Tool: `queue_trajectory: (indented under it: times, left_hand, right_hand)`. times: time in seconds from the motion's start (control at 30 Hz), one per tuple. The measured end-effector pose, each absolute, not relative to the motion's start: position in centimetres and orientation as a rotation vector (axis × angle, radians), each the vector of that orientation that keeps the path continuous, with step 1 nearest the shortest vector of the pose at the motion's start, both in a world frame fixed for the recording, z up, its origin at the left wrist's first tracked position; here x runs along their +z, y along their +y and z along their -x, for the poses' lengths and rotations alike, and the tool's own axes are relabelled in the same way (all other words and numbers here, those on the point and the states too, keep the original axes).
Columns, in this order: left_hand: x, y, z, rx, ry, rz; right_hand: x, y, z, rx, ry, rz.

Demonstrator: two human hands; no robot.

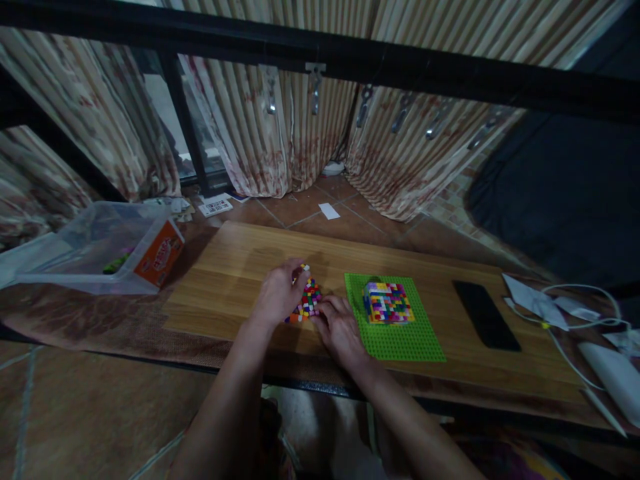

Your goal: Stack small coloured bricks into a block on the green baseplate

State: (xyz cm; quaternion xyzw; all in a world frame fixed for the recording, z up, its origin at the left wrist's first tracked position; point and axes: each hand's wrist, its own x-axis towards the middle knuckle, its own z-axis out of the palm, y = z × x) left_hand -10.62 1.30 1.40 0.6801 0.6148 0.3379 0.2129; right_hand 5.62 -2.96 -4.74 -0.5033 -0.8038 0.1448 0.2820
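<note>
Forearms (223,393): ours extend bare toward the brick cluster (310,298).
Brick cluster: small multicoloured pieces on the wooden board (213,293), between our hands, left of the green baseplate (400,347).
Left hand (280,288): fingers curl at the cluster's left side; whether they pinch a brick, we cannot tell.
Right hand (341,331): fingertips at the cluster's right edge; what they grip, if anything, we cannot tell.
Brick handling: we judge it best to keep fingertips low and take single pieces by their sides, so neighbours do not scatter.
Baseplate studs: these bear a multicoloured brick block (389,303), nearer the far edge.
Wooden board: smooth, grained; we have a black slab (486,315) at right, a clear bin (160,257) beyond the left end.
Room: striped curtains (250,127), brown tiles (280,210).
</note>
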Motion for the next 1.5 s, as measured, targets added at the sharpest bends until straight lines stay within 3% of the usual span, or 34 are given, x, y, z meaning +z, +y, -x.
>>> queue_trajectory:
  times: [0.23,0.4,0.67,1.03,1.5]
  left_hand:
    - [1.5,1.3,10.4,0.911,1.714,-1.911]
    - [2.1,1.1,9.1,0.856,1.721,-1.93]
    - [1.2,0.3,3.7,0.697,1.57,-1.982]
    - [0.1,-0.2,-3.5,0.634,1.45,-1.688]
    - [-0.1,-0.5,-3.0,0.576,1.261,-1.698]
  right_hand:
    - [-4.4,-2.8,-5.4,0.381,-2.127,1.292]
    - [-2.0,-3.7,-6.8,0.542,-2.047,1.213]
    - [1.4,-1.5,-14.2,0.463,-1.815,1.317]
    - [0.7,1.2,-21.7,0.448,-1.589,1.507]
    - [1.3,0.4,-20.4,0.7,-1.654,1.405]
